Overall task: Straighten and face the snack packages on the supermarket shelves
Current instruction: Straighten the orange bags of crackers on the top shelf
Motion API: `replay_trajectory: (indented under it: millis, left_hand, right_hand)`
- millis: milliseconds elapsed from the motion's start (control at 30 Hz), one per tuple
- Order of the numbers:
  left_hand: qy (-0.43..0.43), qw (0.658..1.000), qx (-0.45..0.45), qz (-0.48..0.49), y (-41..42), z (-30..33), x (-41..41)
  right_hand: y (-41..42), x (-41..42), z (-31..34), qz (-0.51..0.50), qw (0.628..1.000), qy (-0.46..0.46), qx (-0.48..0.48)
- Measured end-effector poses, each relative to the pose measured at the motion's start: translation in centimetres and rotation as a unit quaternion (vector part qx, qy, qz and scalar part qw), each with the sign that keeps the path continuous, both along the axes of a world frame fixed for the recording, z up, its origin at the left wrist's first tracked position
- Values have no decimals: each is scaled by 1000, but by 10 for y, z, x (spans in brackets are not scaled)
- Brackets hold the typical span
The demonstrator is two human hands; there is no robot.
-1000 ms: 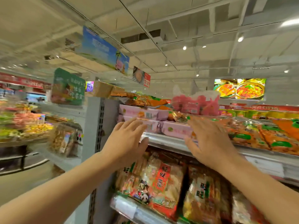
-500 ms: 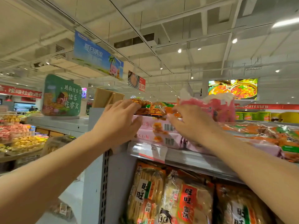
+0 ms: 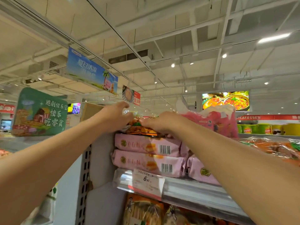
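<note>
A clear orange snack bag [image 3: 141, 129] lies on top of two stacked pink packages [image 3: 142, 144] at the left end of the top shelf [image 3: 191, 190]. My left hand [image 3: 115, 116] grips the bag's left end and my right hand [image 3: 159, 121] grips its right end, fingers curled over it. The lower pink package [image 3: 146, 164] rests on the shelf, barcode facing out. More pink packages [image 3: 200, 172] lie behind my right forearm. A pink bag [image 3: 215, 122] stands to the right of my hands.
Orange snack bags [image 3: 272, 146] lie along the shelf to the right. Rice cracker bags [image 3: 144, 211] fill the shelf below. A price label [image 3: 146, 179] hangs on the shelf edge. The grey upright post [image 3: 84, 181] borders the left. Hanging signs [image 3: 90, 72] are overhead.
Both hands have risen from the pink packages to the orange bag on top of the stack and closed on it. The view has tilted upward and nearer.
</note>
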State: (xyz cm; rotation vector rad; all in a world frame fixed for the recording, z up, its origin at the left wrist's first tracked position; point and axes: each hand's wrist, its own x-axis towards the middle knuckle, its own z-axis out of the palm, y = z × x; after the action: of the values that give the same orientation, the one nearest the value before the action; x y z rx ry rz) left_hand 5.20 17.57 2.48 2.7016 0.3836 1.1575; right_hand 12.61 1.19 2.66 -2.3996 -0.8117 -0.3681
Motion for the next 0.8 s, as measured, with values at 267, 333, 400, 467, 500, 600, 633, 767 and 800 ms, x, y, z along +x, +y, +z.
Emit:
replay_trajectory:
  millis: [267,333,400,467,500,600,633,767,800]
  left_hand:
    - [132,991,26,14,3,14,3]
    - [126,992,28,2,0,13,5]
    - [102,994,51,6,-4,10,7]
    - [68,996,59,16,-5,7,9]
    - [51,998,48,8,-5,5,10]
    - [-13,999,-5,-40,-3,3,7]
    - [-36,998,-18,-54,-3,3,5]
    - [-114,984,-48,-128,-16,0,-5]
    - [-127,980,-47,-149,-24,-2,-7]
  right_hand:
    - [-17,-1,15,47,991,120,31]
    - [-11,-5,14,37,991,128,19]
    - [-3,-4,11,18,990,134,26]
    - [0,-2,9,14,983,174,48]
    - [1,-3,9,23,979,191,66]
    - [-8,-4,9,15,979,125,158]
    - [-13,-4,8,3,981,79,178]
    - [-43,-8,-3,26,966,-41,255]
    - [-53,-10,-9,40,959,-47,276]
